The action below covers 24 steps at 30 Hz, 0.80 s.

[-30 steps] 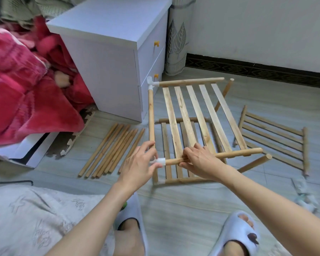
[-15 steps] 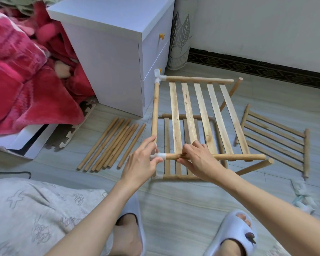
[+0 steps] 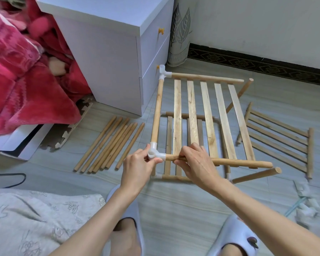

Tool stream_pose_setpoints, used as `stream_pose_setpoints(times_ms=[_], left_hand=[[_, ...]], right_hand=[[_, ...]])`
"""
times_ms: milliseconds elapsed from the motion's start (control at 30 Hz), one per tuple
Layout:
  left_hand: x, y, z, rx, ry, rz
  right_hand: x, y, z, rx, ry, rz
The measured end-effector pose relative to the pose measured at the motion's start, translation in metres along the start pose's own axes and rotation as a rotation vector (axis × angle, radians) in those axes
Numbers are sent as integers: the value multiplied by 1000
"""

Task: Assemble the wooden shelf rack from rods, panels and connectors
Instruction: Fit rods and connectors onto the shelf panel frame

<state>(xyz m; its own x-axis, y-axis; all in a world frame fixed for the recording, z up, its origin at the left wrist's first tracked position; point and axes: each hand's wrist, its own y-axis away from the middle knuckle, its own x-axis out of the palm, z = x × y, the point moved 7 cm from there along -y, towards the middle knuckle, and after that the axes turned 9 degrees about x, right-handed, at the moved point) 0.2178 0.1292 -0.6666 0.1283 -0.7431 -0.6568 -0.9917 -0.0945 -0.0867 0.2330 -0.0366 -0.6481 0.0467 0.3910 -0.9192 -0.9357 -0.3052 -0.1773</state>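
A white corner connector (image 3: 153, 154) is pinched by the left hand (image 3: 137, 169) at the slatted panel's (image 3: 207, 119) near-left corner, above the floor; the front rod (image 3: 229, 162) beside it is gripped by the right hand's (image 3: 196, 163) curled fingers.

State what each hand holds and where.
Left hand pinches the white plastic corner connector. Right hand grips the slatted wooden panel's near round rod, beside that connector.

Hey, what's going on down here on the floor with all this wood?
A person is building a slatted wooden rack. The left hand pinches a white corner connector while the right hand grips the front rod plugged into it. Spare rods lie to the left and another slatted panel waits on the right.
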Motion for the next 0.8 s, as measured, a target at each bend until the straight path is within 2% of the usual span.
stream_pose_setpoints(times_ms=[300, 567, 800], left_hand=[[1, -6, -1, 17, -61, 5], [4, -20, -5, 20, 12, 52], [-2, -25, -10, -55, 84, -55]], right_hand=[[3, -4, 8, -1, -52, -12], [2, -7, 1, 68, -48, -32], [-26, 7, -25, 48, 109, 11]])
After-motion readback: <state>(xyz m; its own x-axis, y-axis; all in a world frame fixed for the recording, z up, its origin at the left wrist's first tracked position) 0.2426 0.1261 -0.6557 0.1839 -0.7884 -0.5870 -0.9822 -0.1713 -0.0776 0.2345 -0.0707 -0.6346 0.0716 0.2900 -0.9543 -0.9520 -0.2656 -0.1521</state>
